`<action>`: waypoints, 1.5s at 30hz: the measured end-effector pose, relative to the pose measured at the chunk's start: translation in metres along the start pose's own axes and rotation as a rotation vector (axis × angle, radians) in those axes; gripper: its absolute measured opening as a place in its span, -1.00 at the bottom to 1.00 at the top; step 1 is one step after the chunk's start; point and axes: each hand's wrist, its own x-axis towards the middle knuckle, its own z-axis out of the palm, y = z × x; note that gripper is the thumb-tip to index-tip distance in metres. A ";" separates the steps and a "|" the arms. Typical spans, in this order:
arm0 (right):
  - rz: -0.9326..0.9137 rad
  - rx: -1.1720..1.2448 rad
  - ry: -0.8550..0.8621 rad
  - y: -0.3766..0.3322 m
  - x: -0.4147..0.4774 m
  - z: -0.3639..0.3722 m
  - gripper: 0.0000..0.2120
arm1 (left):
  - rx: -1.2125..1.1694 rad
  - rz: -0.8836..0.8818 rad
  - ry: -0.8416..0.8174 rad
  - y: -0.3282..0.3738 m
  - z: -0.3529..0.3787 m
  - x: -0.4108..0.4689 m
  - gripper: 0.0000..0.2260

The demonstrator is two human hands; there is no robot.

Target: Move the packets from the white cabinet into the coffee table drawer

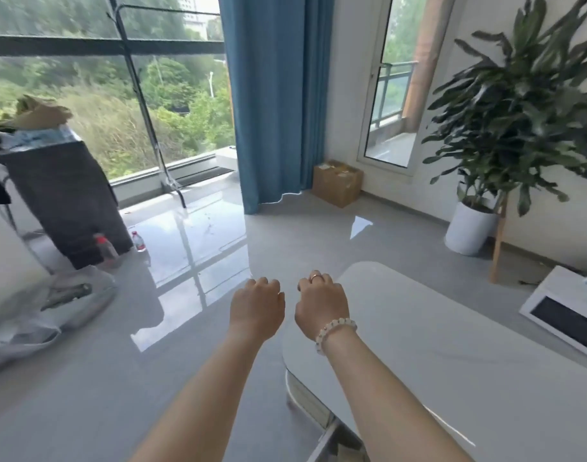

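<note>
**Empty-handed beside the coffee table, no packets in sight**

Nearest me, both bare forearms reach out toward twelve o'clock; the left hand (pixel 257 305) and the right hand (pixel 320 301), which wears a ring and a bead bracelet, show their backs, the fingers curled under in loose fists with nothing visible in them; I read that as hands between loads, not a carry

At three o'clock lies the coffee table (pixel 452 345), pale top bare where I can see it; its near end shows panelled fronts under the top, but whether the drawer stands open I cannot tell

The packets appear nowhere, nor any white cabinet I can be sure of, so the fetching looks yet to do

At nine o'clock crumpled plastic bags (pixel 35 311) slump on the floor; beyond them two bottles (pixel 138 241) stand by a dark covered rack (pixel 62 195); farther off, a cardboard box (pixel 337 183) at one o'clock sits against the blue curtain (pixel 272 95), and a potted plant (pixel 518 111) fills two o'clock
</note>
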 end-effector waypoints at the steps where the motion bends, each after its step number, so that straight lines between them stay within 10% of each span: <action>1: -0.044 0.007 -0.003 -0.022 0.009 0.003 -0.66 | 0.008 -0.041 0.004 -0.023 -0.006 0.001 -0.70; 19: -0.743 0.056 -0.029 -0.370 0.063 0.071 -0.66 | 0.261 -0.659 -0.005 -0.364 -0.068 -0.101 -0.68; 30: -1.074 0.101 0.019 -0.519 0.017 0.095 -0.88 | 0.258 -1.045 -0.030 -0.457 -0.087 -0.220 -0.67; 45: -1.609 0.199 -0.168 -0.724 -0.023 0.121 -0.64 | 0.340 -1.521 -0.005 -0.577 -0.121 -0.332 -0.65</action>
